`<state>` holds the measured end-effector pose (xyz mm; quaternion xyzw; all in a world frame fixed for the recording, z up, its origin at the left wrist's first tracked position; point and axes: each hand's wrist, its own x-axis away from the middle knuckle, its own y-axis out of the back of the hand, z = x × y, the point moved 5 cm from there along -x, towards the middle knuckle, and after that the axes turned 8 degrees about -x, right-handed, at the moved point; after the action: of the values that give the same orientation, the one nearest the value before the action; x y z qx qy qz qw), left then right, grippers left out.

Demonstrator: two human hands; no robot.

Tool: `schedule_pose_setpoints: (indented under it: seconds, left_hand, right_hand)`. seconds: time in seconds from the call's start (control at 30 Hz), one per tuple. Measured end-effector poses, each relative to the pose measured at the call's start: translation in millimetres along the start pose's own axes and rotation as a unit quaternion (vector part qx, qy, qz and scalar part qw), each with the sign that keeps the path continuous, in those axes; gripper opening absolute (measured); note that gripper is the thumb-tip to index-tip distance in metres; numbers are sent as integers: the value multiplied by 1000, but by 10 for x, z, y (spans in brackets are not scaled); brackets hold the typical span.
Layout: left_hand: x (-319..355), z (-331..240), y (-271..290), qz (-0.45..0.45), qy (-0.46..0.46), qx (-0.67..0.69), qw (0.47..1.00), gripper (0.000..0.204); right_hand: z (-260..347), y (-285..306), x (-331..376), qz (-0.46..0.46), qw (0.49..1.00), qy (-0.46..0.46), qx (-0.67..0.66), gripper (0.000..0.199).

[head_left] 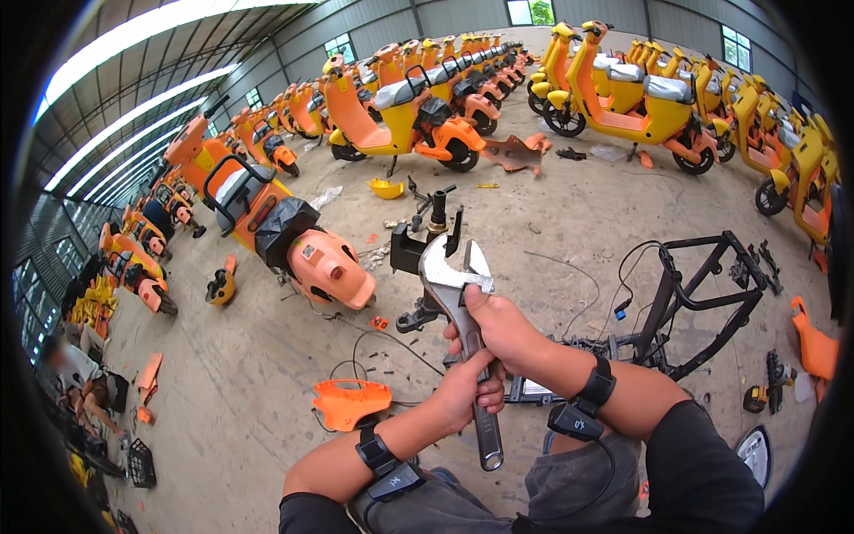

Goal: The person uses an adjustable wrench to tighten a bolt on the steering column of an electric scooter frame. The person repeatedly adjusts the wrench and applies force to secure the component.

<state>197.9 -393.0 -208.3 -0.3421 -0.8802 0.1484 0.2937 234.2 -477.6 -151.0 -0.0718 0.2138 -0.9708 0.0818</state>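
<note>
A large steel adjustable wrench (459, 307) is held up in front of me, its jaws apart and pointing away. My left hand (469, 389) is wrapped around the handle, whose end sticks out below the fist. Higher up, my right hand (501, 329) grips the wrench near its head, with the thumb by the movable jaw. Just beyond the jaws stands a dark steering tube (438, 214) with a black bracket (409, 250) beside it. It appears to belong to a black tubular scooter frame (665, 303) on the floor; the wrench and hands hide part of the connection.
An orange scooter (325, 267) stands at left, and rows of yellow and orange scooters fill the back. An orange plastic panel (350, 403) and cables lie nearby. At right are a cordless drill (756, 398) and a round-edged part (754, 456). Another person (84, 378) sits far left.
</note>
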Motion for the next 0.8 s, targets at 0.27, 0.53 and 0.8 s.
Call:
schedule_pose_setpoints:
  seconds: [0.27,0.53,0.8]
  left_hand:
    - [15,5,28,2,7,16,1000,35]
    - [26,3,16,-5,18,53,998,36]
    - [16,0,42,9,39,51,998,38]
  right_hand:
    - [-44,43,-44,-6,997,-47,-64,50]
    - [-116,62,-82,6,1000,-8,-27,56]
    - [-103,84,-107,-30,989,-72,-127,55]
